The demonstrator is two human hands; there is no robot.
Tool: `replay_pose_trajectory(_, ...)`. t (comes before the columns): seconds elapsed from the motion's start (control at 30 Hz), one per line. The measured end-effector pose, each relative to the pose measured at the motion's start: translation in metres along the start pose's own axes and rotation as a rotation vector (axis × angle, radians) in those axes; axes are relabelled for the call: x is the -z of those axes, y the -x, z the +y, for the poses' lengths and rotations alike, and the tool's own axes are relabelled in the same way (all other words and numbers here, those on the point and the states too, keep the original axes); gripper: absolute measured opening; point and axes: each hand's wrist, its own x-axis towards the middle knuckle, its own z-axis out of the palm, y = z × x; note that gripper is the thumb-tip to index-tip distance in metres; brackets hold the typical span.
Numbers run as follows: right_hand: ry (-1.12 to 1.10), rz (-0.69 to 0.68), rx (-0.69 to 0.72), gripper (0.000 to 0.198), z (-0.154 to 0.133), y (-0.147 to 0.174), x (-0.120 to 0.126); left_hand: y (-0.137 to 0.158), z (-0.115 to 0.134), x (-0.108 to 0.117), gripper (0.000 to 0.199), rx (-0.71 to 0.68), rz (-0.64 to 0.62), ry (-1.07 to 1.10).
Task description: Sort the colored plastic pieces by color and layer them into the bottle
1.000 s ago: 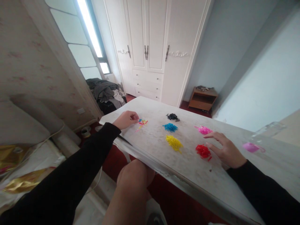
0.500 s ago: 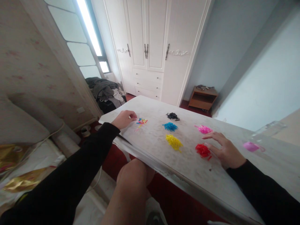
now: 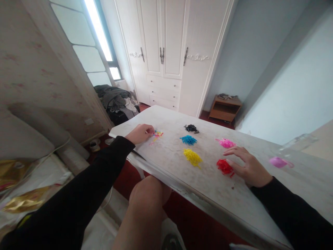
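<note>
On the left of the white table, my left hand [image 3: 142, 133] has its fingers pinched together at the edge of a small mixed-colour pile [image 3: 158, 134] of thin pieces. What the fingertips hold, if anything, is too small to make out. My right hand [image 3: 248, 167] rests open on the table, thumb and fingers apart, its thumb at the edge of a red pile [image 3: 224, 166]. Just beyond its fingers lies a pink pile [image 3: 226, 142]. Black [image 3: 191, 128], blue [image 3: 188, 140] and yellow [image 3: 192, 158] piles of similar pieces form a row between the hands.
A pink pouch-like object [image 3: 279, 161] and a clear plastic container [image 3: 298, 143] are at the table's right. Behind the table stand a white wardrobe [image 3: 166, 41] and a small wooden nightstand [image 3: 225, 109]. Clothes [image 3: 114, 100] are heaped at the back left.
My left hand has shifted slightly right, and its fingers now cover part of the mixed pile. My right hand has hardly moved.
</note>
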Motion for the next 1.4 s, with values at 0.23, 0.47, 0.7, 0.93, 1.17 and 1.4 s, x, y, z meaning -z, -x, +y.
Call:
replay_pose_trajectory(0.23, 0.001, -0.026, 0.010, 0.017, -0.003, -0.001, 0.001, -0.001, 0.001, 0.003, 0.011, 0.000, 0.040, -0.002)
replay_pose_trajectory(0.47, 0.004, -0.057, 0.025, 0.018, -0.003, 0.000, 0.001, 0.000, 0.000, 0.007, 0.013, -0.003, 0.076, -0.008)
replay_pose_trajectory(0.7, -0.006, -0.072, 0.053, 0.019, -0.003, 0.000, 0.001, 0.000, 0.008, -0.003, 0.013, -0.066, 0.033, 0.029)
replay_pose_trajectory(0.93, -0.003, -0.078, 0.064, 0.020, -0.003, 0.000, 0.001, -0.004, 0.012, -0.009, 0.009, -0.073, 0.004, 0.034)
replay_pose_trajectory(1.17, -0.006, -0.037, 0.089, 0.017, -0.005, 0.000, 0.002, -0.004, 0.014, -0.007, 0.015, -0.084, 0.001, 0.021)
replay_pose_trajectory(1.4, -0.007, 0.009, 0.113, 0.014, -0.007, 0.001, 0.003, -0.003, 0.014, -0.007, 0.011, -0.077, 0.045, 0.046)
